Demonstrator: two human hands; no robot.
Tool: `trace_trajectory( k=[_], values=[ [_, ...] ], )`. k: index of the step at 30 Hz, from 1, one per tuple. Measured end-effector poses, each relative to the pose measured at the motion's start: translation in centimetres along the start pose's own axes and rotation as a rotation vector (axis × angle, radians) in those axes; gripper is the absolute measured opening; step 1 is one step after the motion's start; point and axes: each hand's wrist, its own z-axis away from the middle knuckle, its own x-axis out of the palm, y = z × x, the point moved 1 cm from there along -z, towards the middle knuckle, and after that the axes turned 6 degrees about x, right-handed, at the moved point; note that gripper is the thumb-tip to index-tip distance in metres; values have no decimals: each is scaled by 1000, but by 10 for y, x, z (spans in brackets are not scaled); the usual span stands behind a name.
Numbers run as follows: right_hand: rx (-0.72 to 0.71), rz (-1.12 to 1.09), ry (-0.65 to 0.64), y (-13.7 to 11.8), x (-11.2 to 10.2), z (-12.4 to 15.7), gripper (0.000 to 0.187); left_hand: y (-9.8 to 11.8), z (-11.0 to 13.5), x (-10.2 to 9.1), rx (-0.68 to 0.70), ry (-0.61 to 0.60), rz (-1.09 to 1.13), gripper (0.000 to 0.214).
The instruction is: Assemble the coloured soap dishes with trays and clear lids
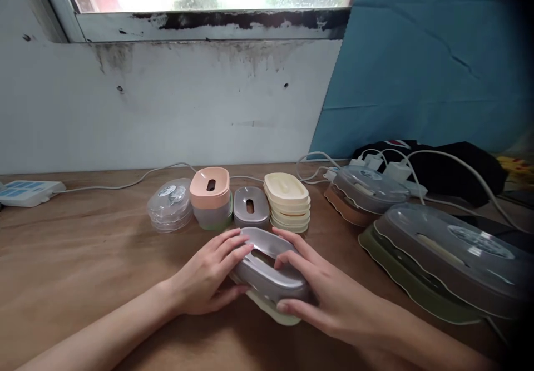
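Note:
A grey, see-through tissue box with an oval slot in its top is between my hands, tilted over the wooden table. Along its lower front edge shows a cream base; whether the two are fully joined I cannot tell. My left hand grips the left end, fingers over the top and thumb low on the side. At the right end my right hand holds on, its thumb on the near side, one finger bent at the slot and another along the far rim. The underside is hidden.
Behind stand stacked clear round lids, a peach-topped box, another grey cover and several stacked cream bases. Large clear-lidded containers sit on the right, near white cables and plugs. A power strip lies far left.

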Motion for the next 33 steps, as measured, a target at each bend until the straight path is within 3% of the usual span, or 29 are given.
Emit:
trace_trajectory(
  k=[3, 10, 12, 15, 17, 20, 23, 27, 33],
  values=[
    [28, -11, -39, -5, -3, 0, 32, -4, 3, 1, -33, 33, 60, 50],
    [-9, 81, -70, -25, -37, -2, 25, -12, 5, 0, -251, 384, -31, 57],
    [-28, 171, 94, -29, -43, -17, 22, -12, 5, 1, -276, 415, -73, 53],
    [-17, 398, 488, -32, -43, -53, 34, -10, 4, 0, -257, 363, -105, 49],
    [14, 572, 569, -34, -37, -80, 47, -8, 4, 0, -242, 336, -107, 50],
    [89, 695, 516, -37, -26, -113, 61, -6, 4, -1, -228, 324, -108, 51],
    [112, 706, 440, -37, -15, -128, 60, -7, 4, 1, -219, 318, -96, 52],
    [109, 737, 380, -34, -7, -131, 58, -8, 4, 2, -191, 298, -74, 53],
    [70, 764, 400, -32, -10, -126, 64, -5, 3, 1, -155, 261, -69, 54]
  ],
)
